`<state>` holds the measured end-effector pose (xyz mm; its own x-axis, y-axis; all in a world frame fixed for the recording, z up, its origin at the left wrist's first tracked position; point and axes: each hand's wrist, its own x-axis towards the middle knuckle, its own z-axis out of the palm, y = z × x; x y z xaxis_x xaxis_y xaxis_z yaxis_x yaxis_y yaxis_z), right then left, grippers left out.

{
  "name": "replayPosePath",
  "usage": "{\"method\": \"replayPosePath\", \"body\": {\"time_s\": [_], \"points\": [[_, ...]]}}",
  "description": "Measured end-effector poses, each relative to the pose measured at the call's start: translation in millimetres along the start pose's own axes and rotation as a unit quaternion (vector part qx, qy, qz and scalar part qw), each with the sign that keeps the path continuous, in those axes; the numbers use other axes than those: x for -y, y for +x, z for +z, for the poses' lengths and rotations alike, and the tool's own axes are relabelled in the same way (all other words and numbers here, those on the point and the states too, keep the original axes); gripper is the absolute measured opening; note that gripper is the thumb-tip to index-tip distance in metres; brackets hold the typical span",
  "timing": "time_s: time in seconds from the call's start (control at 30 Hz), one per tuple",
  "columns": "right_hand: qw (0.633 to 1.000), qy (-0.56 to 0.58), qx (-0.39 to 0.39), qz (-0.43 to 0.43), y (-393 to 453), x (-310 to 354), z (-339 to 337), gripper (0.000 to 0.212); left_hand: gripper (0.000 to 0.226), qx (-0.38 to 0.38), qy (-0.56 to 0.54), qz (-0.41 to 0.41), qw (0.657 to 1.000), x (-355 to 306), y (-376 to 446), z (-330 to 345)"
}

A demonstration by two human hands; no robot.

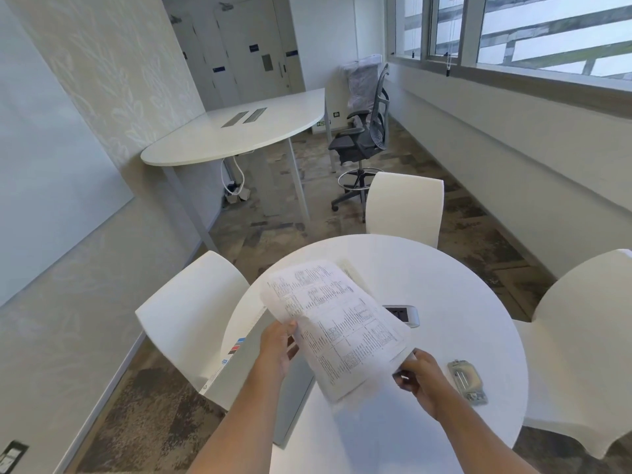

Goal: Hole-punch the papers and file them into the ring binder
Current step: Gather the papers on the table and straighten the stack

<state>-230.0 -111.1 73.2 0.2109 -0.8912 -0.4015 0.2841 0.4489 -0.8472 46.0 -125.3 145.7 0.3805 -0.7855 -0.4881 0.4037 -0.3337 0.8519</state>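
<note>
Gripping papers in both hands, lifted off worktop, likely to square edges for punch

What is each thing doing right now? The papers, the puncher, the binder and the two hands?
Papers: held up over the round table, in both hands.
Left hand: gripping the papers' left edge.
Right hand: gripping the papers' lower right corner.
Hole punch: lying flat on the table, untouched.
Ring binder: closed, lying at the table's left edge.
</note>
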Motion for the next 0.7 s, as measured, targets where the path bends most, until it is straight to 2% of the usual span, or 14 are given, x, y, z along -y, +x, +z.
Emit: {"method": "replayPosePath", "body": {"time_s": [0.1, 0.23, 0.37, 0.5, 0.6, 0.7], "points": [[1.0, 0.02, 0.022, 0.002, -0.1, -0.1, 0.6, 0.02, 0.021, -0.056, 0.046, -0.058, 0.996, 7.4, 7.0, -8.0], [0.998, 0.033, 0.046, 0.01, 2.5, -4.6, -2.1, 0.034, 0.022, -0.028, 0.044, -0.084, 0.995, 11.1, 12.5, -13.9], [0.996, -0.024, 0.086, 0.008, 2.1, -6.1, -7.9, 0.041, 0.019, -0.027, 0.038, -0.017, 0.999, 6.2, 14.6, -12.1], [0.991, -0.074, 0.113, 0.004, 0.5, -6.5, -20.6, 0.053, 0.021, 0.0, 0.112, 0.049, 0.993, 4.6, 17.5, -13.3], [0.991, -0.043, 0.124, 0.012, 1.6, -5.0, -29.3, 0.071, 0.024, 0.014, 0.164, 0.088, 0.982, 4.3, 17.6, -13.6], [0.989, 0.032, 0.143, 0.029, 1.9, 1.1, -33.0, 0.076, 0.027, 0.042, 0.197, 0.121, 0.972, 9.9, 20.2, -15.4]]}}
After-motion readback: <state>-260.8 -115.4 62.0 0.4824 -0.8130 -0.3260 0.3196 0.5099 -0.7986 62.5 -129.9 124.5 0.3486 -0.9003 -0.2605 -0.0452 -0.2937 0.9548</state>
